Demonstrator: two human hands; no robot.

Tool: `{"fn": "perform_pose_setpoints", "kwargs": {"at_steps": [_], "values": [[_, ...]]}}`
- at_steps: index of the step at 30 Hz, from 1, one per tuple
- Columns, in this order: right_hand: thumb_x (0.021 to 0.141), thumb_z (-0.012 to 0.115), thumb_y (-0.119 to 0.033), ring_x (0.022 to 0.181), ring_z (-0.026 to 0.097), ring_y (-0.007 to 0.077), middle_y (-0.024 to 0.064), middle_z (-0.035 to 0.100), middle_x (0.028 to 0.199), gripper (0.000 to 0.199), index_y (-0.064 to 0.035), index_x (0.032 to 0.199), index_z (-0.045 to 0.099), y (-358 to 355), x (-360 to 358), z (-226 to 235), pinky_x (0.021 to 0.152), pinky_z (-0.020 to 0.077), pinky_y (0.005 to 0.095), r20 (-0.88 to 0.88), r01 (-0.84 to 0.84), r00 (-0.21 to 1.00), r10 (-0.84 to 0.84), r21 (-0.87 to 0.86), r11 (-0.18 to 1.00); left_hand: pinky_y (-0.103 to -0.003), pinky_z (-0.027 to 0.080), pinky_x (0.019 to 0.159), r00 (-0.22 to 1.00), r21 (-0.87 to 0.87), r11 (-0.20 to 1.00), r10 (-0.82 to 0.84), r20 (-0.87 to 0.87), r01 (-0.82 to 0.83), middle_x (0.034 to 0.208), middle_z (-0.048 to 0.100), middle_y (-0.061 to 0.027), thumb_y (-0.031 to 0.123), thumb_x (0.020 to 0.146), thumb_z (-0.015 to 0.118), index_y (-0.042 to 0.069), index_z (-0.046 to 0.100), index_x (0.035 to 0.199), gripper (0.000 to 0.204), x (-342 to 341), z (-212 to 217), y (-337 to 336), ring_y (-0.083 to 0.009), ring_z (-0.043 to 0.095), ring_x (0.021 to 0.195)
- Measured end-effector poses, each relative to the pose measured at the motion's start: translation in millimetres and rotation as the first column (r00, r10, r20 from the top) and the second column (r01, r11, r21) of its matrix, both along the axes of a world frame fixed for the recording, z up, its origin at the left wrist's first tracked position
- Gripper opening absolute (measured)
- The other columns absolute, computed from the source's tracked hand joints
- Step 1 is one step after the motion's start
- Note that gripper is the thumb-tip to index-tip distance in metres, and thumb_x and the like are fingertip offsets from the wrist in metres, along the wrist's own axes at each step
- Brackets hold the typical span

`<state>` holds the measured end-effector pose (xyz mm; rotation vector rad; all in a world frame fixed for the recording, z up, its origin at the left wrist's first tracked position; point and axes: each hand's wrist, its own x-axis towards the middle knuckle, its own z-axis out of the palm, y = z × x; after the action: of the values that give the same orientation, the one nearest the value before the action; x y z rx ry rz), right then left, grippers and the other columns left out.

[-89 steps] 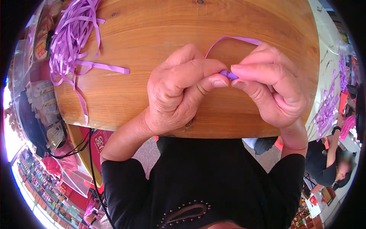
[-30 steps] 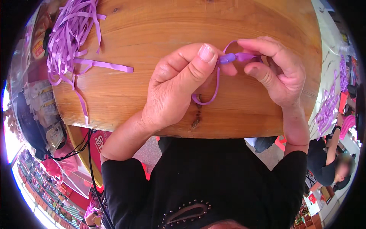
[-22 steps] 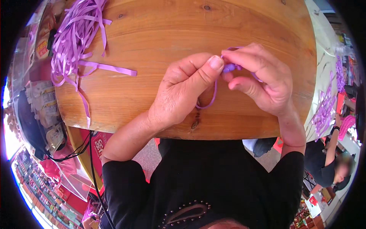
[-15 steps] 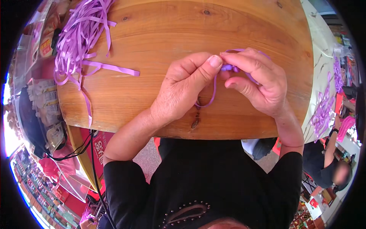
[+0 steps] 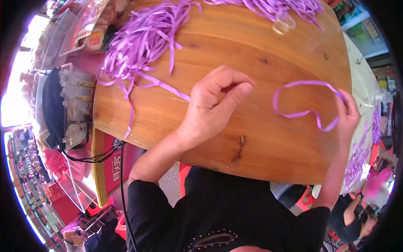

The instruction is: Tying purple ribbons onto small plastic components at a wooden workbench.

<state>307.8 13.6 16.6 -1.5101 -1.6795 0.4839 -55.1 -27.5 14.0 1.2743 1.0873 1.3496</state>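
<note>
My right hand (image 5: 346,117) is far out at the right edge of the round wooden table (image 5: 252,143), pinching a purple ribbon (image 5: 304,101) bent into a looped, curvy shape that hangs above the tabletop. My left hand (image 5: 212,107) rests over the middle of the table with thumb and forefinger curled close together and nothing visible between them. A long loose purple strip (image 5: 161,85) lies on the wood just left of that hand.
A big heap of purple ribbon strips (image 5: 142,40) covers the table's far left; more strips (image 5: 277,6) lie along the far edge beside a small clear cup (image 5: 283,24). Stacked clear boxes (image 5: 75,105) and cables stand left of the table. A seated person (image 5: 357,214) is at lower right.
Both hands were pinched together on the ribbon at the table's middle. Now they are apart: my right hand has carried the looped ribbon out to the right, my left has let go.
</note>
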Motion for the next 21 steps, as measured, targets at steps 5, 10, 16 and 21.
{"fn": "perform_pose_setpoints", "kwargs": {"at_steps": [5, 10, 16, 21], "values": [[0.088, 0.058, -0.007, 0.100, 0.057, 0.0132, 0.0067, 0.061, 0.111, 0.028, -0.0023, 0.116, 0.060, 25.2, 85.9, 5.2, 0.086, 0.0429, 0.0247, 0.111, 0.122, 0.986, -0.122, 0.004, 0.992, -0.031, 0.046, 0.067, 0.771, 0.395, 0.918, 0.270, -0.577, -0.026, 0.090, 0.058, -0.0129, 0.005, 0.076, 0.068, -0.001, 0.060, 0.097, 0.024, -53.1, 25.7, 27.5, -0.0235, 0.056, 0.077], [0.088, 0.056, -0.007, 0.113, 0.052, 0.0180, 0.0086, 0.057, 0.121, 0.032, -0.0026, 0.120, 0.057, 14.8, 44.0, 11.7, 0.096, 0.0377, 0.0292, 0.311, 0.109, 0.939, -0.144, 0.127, 0.986, -0.043, 0.044, 0.084, 0.090, 0.723, 0.682, 0.731, -0.676, -0.104, 0.111, 0.054, -0.0204, 0.025, 0.066, 0.077, -0.001, 0.051, 0.115, 0.061, -154.9, 10.8, 79.7, -0.0380, 0.051, 0.102], [0.083, 0.060, -0.004, 0.104, 0.056, 0.0262, 0.0128, 0.060, 0.110, 0.025, 0.0001, 0.108, 0.061, 1.6, -29.8, 19.9, 0.090, 0.0417, 0.0326, 0.643, -0.282, 0.742, 0.187, 0.047, 0.958, -0.039, 0.045, 0.083, 0.213, 0.669, 0.639, 0.764, -0.609, -0.381, 0.101, 0.060, -0.0177, 0.031, 0.076, 0.070, -0.002, 0.060, 0.103, 0.043, -196.2, -3.0, 110.1, -0.0334, 0.056, 0.096], [0.079, 0.062, -0.002, 0.093, 0.056, 0.0294, 0.0131, 0.061, 0.101, 0.021, 0.0023, 0.099, 0.062, -3.1, -55.1, 10.7, 0.083, 0.0433, 0.0358, 0.595, -0.404, 0.748, 0.294, 0.057, 0.913, -0.041, 0.046, 0.079, 0.055, 0.659, 0.724, 0.681, -0.730, -0.206, 0.095, 0.062, -0.0116, 0.023, 0.076, 0.068, 0.007, 0.067, 0.092, 0.022, -209.5, 1.3, 128.9, -0.0308, 0.058, 0.091]]}}
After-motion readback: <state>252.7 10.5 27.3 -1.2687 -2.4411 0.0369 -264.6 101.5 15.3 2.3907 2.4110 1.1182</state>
